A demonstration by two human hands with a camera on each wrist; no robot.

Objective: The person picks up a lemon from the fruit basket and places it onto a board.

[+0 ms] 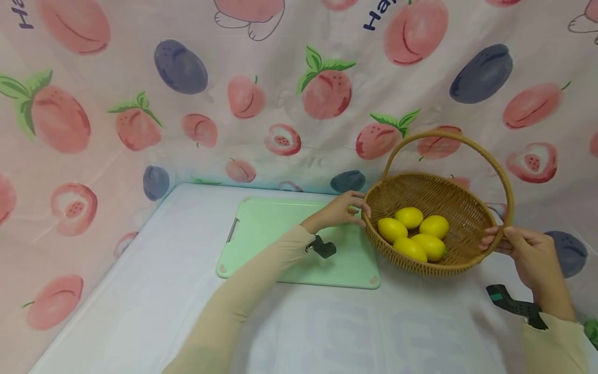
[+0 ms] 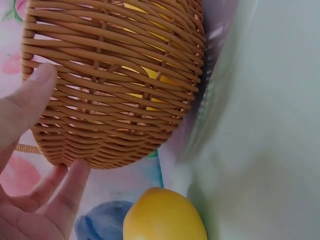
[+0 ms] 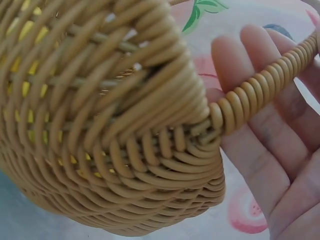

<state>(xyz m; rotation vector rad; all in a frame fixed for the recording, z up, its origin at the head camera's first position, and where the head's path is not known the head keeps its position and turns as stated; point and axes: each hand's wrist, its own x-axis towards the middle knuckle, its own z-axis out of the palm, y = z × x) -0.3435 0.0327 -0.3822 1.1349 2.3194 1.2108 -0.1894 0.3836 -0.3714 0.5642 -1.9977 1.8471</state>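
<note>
A brown wicker basket (image 1: 422,266) with a tall hoop handle tilts toward me on the right, several yellow lemons (image 1: 409,217) gathered low inside it. My left hand (image 1: 340,210) holds its left rim, and in the left wrist view the thumb (image 2: 37,90) lies against the woven wall. On the other side my right hand (image 1: 532,254) grips the foot of the handle (image 3: 265,87), which crosses in front of the fingers. Another lemon (image 2: 164,217) sits outside the basket by the green cutting board (image 1: 266,239), mostly hidden behind my left hand in the head view.
The cutting board lies on a white-covered table (image 1: 154,291), partly under the left forearm. A fruit-printed cloth (image 1: 280,78) hangs behind and along the left side. Something green (image 1: 592,332) shows at the far right edge.
</note>
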